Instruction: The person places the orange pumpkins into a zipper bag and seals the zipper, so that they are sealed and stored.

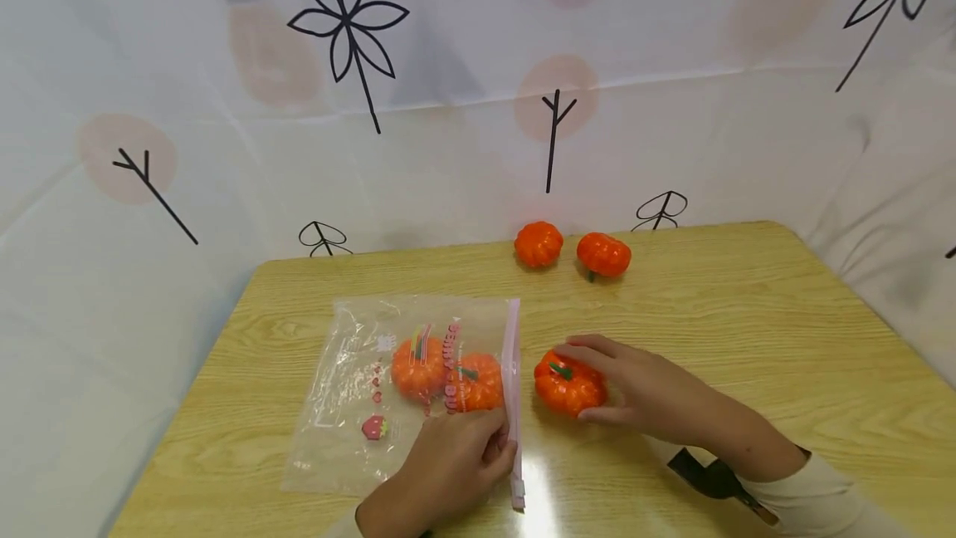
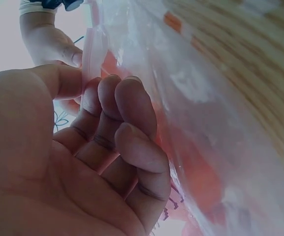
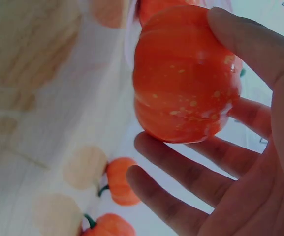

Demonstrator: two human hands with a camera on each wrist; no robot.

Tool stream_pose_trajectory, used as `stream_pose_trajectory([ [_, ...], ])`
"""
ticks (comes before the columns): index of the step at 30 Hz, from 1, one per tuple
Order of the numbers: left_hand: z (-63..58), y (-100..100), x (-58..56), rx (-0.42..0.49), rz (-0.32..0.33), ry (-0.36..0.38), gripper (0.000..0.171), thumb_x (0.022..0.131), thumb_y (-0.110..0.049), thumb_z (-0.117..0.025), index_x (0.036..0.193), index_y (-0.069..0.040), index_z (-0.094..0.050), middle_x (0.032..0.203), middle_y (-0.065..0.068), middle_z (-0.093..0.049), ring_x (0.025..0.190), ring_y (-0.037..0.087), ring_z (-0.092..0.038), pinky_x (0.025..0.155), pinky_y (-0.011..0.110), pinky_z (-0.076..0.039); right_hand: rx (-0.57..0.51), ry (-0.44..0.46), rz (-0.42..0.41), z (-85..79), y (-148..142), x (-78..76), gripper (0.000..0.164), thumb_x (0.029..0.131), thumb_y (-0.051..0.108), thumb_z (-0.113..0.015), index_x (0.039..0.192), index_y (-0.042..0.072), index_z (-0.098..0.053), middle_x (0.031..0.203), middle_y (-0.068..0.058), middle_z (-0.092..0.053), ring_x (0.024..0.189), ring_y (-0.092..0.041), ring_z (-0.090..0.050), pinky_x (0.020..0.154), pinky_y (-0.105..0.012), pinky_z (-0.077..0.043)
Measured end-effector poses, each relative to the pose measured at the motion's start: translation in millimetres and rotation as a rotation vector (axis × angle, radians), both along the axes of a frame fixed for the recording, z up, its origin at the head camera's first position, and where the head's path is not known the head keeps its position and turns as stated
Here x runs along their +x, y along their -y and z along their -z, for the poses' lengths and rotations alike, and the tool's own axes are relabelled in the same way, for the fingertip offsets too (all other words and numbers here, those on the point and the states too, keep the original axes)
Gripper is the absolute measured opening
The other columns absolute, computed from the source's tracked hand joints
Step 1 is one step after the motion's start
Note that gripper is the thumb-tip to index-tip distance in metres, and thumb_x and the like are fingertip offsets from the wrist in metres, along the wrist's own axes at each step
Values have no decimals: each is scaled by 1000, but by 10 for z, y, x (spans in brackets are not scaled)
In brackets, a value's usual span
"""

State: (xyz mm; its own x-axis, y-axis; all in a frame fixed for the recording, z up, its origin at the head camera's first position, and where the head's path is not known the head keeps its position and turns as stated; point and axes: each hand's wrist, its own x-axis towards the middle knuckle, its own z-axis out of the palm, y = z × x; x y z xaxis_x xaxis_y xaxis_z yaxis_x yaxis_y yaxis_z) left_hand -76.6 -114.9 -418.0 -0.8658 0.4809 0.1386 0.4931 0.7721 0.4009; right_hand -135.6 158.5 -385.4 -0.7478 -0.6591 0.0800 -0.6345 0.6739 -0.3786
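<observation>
A clear zip bag [image 1: 336, 388] with pink and strawberry print lies on the table, its pink zip edge [image 1: 511, 355] facing right. Two small orange toy pumpkins [image 1: 418, 368] are inside it, near the mouth. My left hand [image 1: 459, 455] pinches that edge between thumb and fingers; the left wrist view shows the thumb against the pink strip [image 2: 90, 59]. Just right of the bag's mouth, my right hand [image 1: 635, 388] holds another toy pumpkin [image 1: 569, 384], green stem up. In the right wrist view, thumb and fingers are around this pumpkin [image 3: 186, 78].
Two more toy pumpkins, one upright-looking [image 1: 538, 244] and one tipped with its stem downward [image 1: 603, 255], sit at the table's back edge. Behind the wooden table [image 1: 709, 297] hangs a white patterned cloth [image 1: 448, 164]. A dark strap [image 1: 709, 476] hangs by the right wrist.
</observation>
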Motion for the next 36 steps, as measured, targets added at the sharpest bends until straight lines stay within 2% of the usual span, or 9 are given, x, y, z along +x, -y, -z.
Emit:
stream_pose_trajectory([
  [4,4,5,3,3,2,-16,26,91,-30,-64,72,-27,-47,60,-20,-35,51,-6,-29,48,16,-23,-3,-10,-25,40,56,23,69,85,42,-77,146,25,-49,146,-6,-52,121,-30,-62,96,-48,-53],
  [12,-2,14,15,16,6,-55,25,91,-29,-65,72,-27,-49,61,-20,-36,51,-6,-29,49,14,-24,5,27,-62,85,136,72,69,87,46,-73,147,26,-47,149,-7,-50,123,-30,-61,95,-48,-53],
  [20,-18,14,24,42,32,-77,25,92,-26,-65,72,-26,-49,61,-20,-36,53,-7,-29,49,12,-23,-21,-6,-93,156,178,96,69,88,51,-69,148,26,-46,149,-7,-50,125,-28,-60,94,-45,-54],
  [28,5,24,20,58,52,-142,28,89,-26,-67,71,-26,-46,61,-20,-33,53,-8,-27,49,9,-19,-38,-19,-90,198,217,96,68,89,59,-62,149,29,-45,150,-5,-49,128,-27,-58,96,-46,-53],
  [32,7,19,8,63,59,-152,27,89,-26,-68,71,-25,-47,61,-20,-34,54,-9,-28,51,8,-19,-56,-23,-86,206,244,79,68,89,57,-63,149,29,-45,149,-5,-50,127,-27,-58,96,-46,-54],
  [36,-11,15,3,70,55,-161,26,88,-25,-68,71,-25,-48,62,-19,-35,54,-8,-28,50,8,-19,-68,17,-73,201,291,48,67,89,57,-64,148,32,-45,148,-3,-50,127,-27,-58,96,-47,-54],
])
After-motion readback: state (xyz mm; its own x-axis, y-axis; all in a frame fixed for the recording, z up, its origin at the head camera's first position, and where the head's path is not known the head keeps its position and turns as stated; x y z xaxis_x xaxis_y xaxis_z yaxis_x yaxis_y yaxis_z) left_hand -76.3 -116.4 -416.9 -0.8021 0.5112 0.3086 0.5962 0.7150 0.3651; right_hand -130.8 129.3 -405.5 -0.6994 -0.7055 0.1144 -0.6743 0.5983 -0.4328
